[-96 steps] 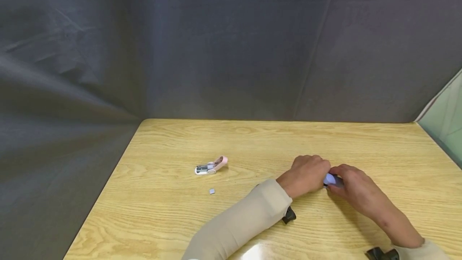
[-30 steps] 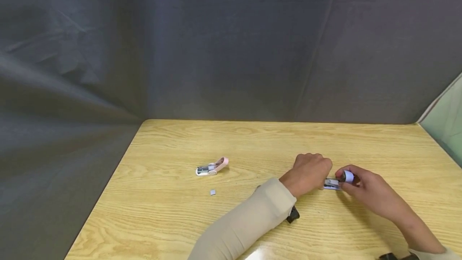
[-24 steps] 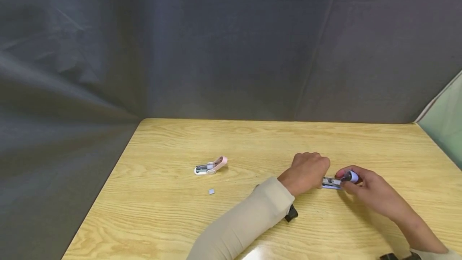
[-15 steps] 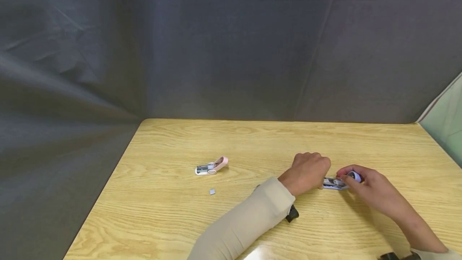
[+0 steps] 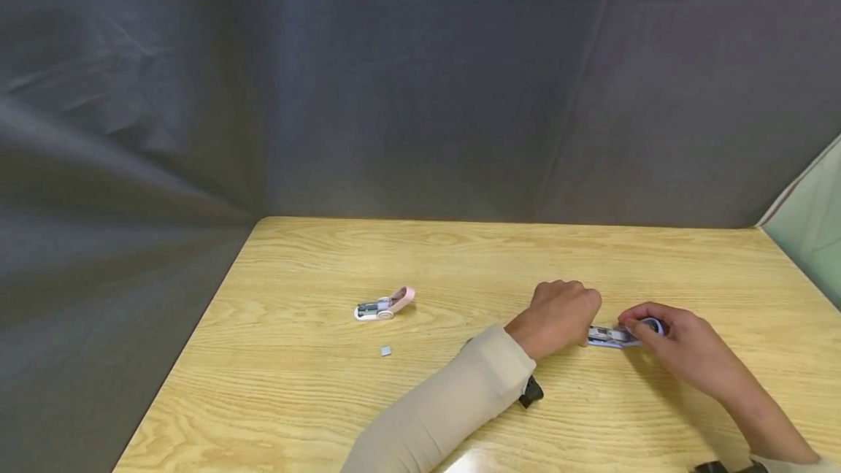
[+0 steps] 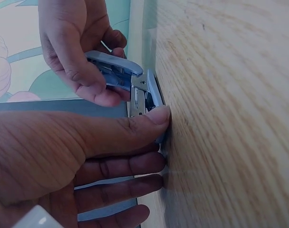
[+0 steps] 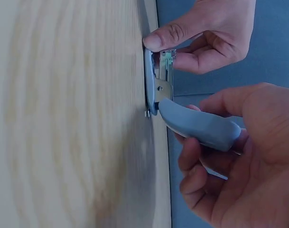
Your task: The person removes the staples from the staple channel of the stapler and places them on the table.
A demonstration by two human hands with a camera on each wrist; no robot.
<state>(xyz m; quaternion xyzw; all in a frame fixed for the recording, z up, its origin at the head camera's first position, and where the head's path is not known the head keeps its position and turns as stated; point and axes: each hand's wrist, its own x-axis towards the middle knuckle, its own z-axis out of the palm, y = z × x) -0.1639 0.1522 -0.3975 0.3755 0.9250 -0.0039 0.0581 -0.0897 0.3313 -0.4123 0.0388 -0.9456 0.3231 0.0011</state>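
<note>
A small blue-lavender stapler (image 5: 606, 337) lies on the table at the right, its top cover (image 7: 201, 126) swung far back from the base and the metal staple channel (image 7: 167, 71) exposed. My left hand (image 5: 558, 316) pinches the base's end between thumb and fingers, as the left wrist view shows; its other fingers extend beside it. With its fingers around the raised cover, my right hand (image 5: 683, 345) holds the stapler's other end. The base stays low against the tabletop in both wrist views.
Farther left on the table (image 5: 296, 385) lies a pink and white stapler (image 5: 384, 305), its cover raised. A small pale square piece (image 5: 385, 350) sits just nearer than it. Dark curtain (image 5: 420, 86) closes off the back and left.
The lavender stapler's cover has swung open toward the right, baring the staple channel. My right hand has shifted right with it, its fingers changing position around the cover. The left hand stays nearly still.
</note>
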